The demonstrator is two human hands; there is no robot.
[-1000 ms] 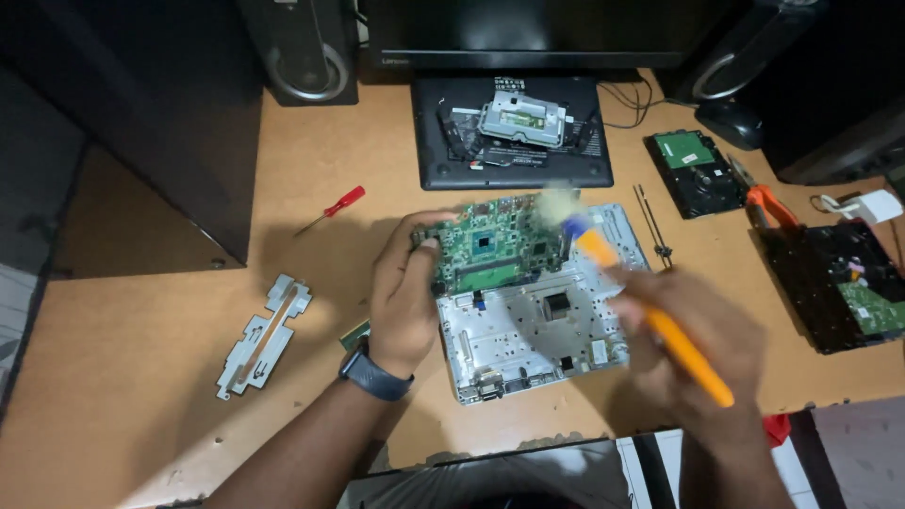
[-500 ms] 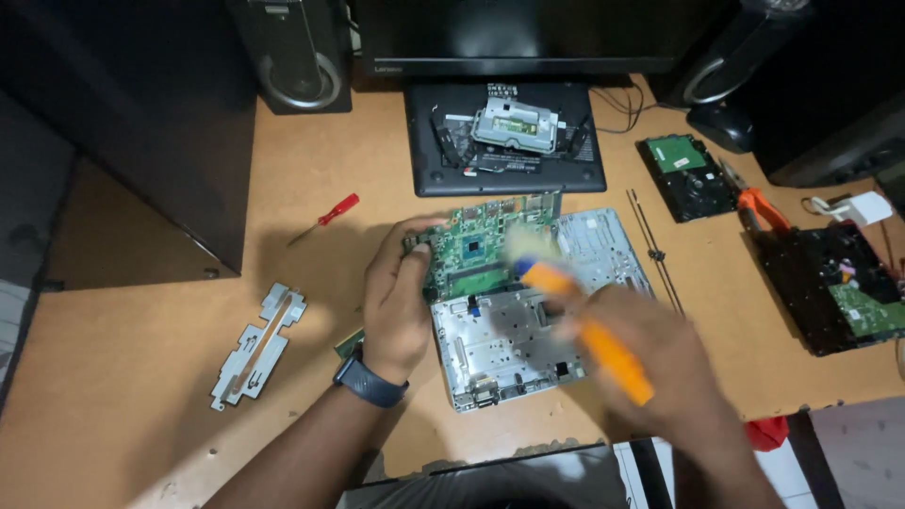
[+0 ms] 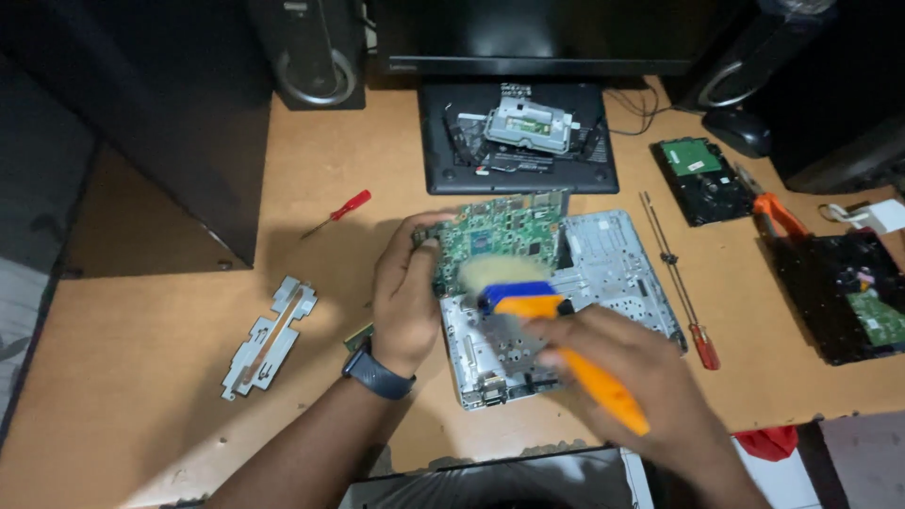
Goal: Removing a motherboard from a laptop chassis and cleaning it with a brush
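Green circuit board brushed at frame centre.
Left hand grips its edge, tilted; right hand clasps an orange-handled, blue-collared brush.

A wooden desk carries plenty of loose gear. At eleven o'clock a small red-handled screwdriver lies flat. Down at eight o'clock sits a grey metal bracket. At twelve o'clock a dark laptop base rests below a black monitor, with a speaker just beside it. At two o'clock lies a hard drive showing a green board. A long, thin screwdriver lies at three o'clock.
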